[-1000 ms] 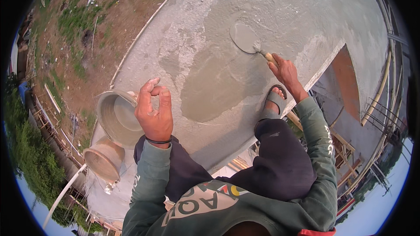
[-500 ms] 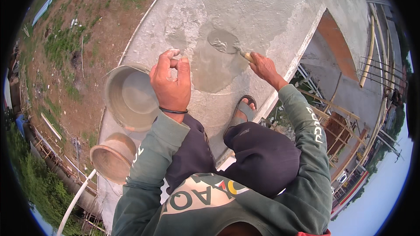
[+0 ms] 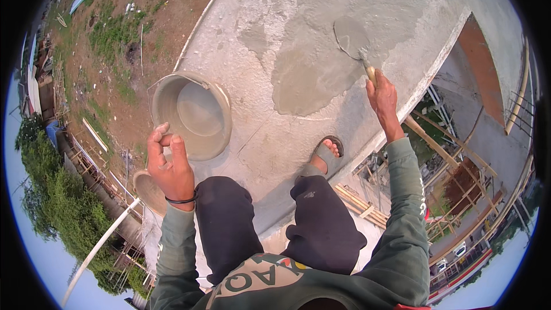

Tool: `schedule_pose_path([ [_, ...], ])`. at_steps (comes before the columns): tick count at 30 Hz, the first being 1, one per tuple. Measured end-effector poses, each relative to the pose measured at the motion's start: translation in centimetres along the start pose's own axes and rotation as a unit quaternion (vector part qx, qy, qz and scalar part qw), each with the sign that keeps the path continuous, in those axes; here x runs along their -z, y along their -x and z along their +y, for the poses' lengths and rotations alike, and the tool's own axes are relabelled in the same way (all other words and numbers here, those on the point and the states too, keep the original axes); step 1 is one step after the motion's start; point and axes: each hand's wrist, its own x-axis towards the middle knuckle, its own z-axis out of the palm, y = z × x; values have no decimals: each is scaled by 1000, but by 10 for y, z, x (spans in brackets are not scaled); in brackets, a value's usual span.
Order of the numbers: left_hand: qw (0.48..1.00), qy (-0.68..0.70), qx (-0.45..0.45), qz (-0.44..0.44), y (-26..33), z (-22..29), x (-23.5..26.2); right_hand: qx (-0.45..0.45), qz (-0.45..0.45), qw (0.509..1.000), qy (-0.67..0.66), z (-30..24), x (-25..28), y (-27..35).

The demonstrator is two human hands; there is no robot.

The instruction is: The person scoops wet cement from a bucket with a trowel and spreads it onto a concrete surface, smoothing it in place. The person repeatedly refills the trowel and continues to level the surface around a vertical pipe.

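Observation:
In my right hand (image 3: pixel 383 100) is a trowel (image 3: pixel 352 37) with a rounded metal blade and a wooden handle, fingers wrapped round the handle. The blade lies on or just over the wet grey mortar (image 3: pixel 310 77) spread across the concrete slab. My left hand (image 3: pixel 172 166) is raised with fingers loosely curled, thumb apart from them and nothing visible between. It overlaps the lower left rim of a large round bucket (image 3: pixel 222 129), whose inside is coated with grey residue. Partly hidden behind that hand is a smaller bucket (image 3: pixel 148 190).
The raised slab edge (image 3: pixel 198 20) runs along the left, above grassy dirt ground. On the right, another slab edge (image 3: pixel 427 80) borders an opening with bamboo and timber (image 3: pixel 439 143) below. My sandalled foot (image 3: pixel 330 152) stands near it. A pale pole (image 3: pixel 103 241) slants at lower left.
My right hand has carried the trowel to the right and slightly forward over the mortar, smoothing its surface. My left hand has moved left and down, in front of the buckets. The view has shifted.

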Motion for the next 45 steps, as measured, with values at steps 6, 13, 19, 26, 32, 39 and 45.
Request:
schedule_pose_path([
  [6,996,61,-55,-35,-2,-71,-19,61,-89,994,6,-63,-15,82],
  [13,994,82,-72,-17,-18,-150,56,-156,31,986,52,-47,-1,103],
  [19,989,-143,-26,-23,-107,-267,61,-83,-19,996,6,-112,-28,198],
  [26,927,70,253,-268,-131,-284,62,-271,46,960,48,-101,-9,189],
  [32,885,243,308,-250,-118,-291,61,-106,-9,994,-20,-127,-38,239],
  [39,896,224,262,-279,-113,-303,72,-159,22,987,1,-134,-41,184],
  [45,905,190,279,-260,-97,-310,89,-82,-50,994,-51,-182,-63,191],
])
